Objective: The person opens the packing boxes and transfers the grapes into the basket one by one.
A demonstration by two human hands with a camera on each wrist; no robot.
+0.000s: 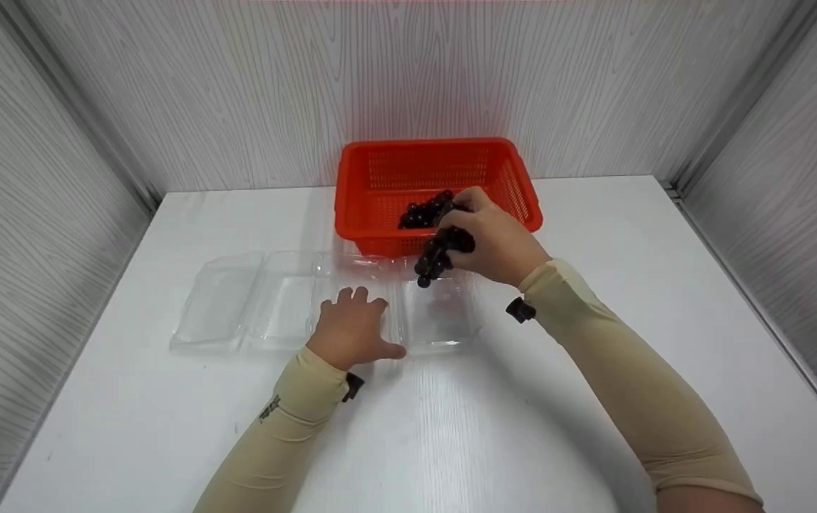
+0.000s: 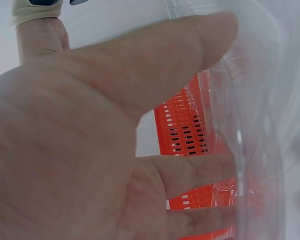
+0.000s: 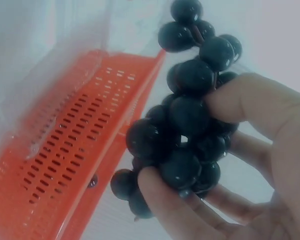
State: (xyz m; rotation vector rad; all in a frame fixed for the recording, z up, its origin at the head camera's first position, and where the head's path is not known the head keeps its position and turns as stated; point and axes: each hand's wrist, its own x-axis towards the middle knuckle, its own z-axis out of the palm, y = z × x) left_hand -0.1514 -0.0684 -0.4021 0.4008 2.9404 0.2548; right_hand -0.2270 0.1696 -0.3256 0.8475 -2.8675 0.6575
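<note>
A bunch of dark grapes (image 1: 437,255) hangs from my right hand (image 1: 495,239), just in front of the basket's near rim. In the right wrist view, thumb and fingers grip the bunch (image 3: 182,117) from the side. More dark grapes (image 1: 419,214) lie inside the red plastic basket (image 1: 373,246). My left hand (image 1: 351,328) is spread over clear plastic containers (image 1: 440,313) with raised lids or sections side by side. The left wrist view shows its straight fingers reaching to a clear plastic edge (image 2: 240,165); whether they press on it I cannot tell.
The white table (image 1: 408,442) carries the basket at its back edge, close to a pale wood-grain wall (image 1: 237,92). Another clear plastic section (image 1: 216,303) extends to the left of my left hand. Side walls stand at left and right.
</note>
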